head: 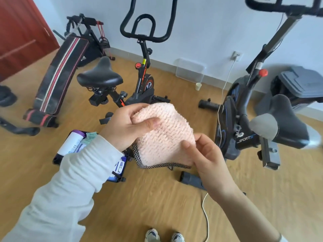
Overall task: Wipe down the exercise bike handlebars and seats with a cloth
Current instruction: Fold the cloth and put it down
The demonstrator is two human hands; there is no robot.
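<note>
While the left hand (125,128) clamps the upper edge of the pink cloth (164,137) between thumb and fingers, the right hand (208,159) pinches its lower right corner, holding it in the air between them. Beyond the left hand stands the red-trimmed exercise bike (139,81), its black seat (100,76) and handlebars (146,23) bare; right of the right hand stands the blue-trimmed bike (244,119).

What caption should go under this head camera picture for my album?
Both hands, left hand and right hand, hold a pink cloth between two exercise bikes, neither seat wiped yet.
</note>
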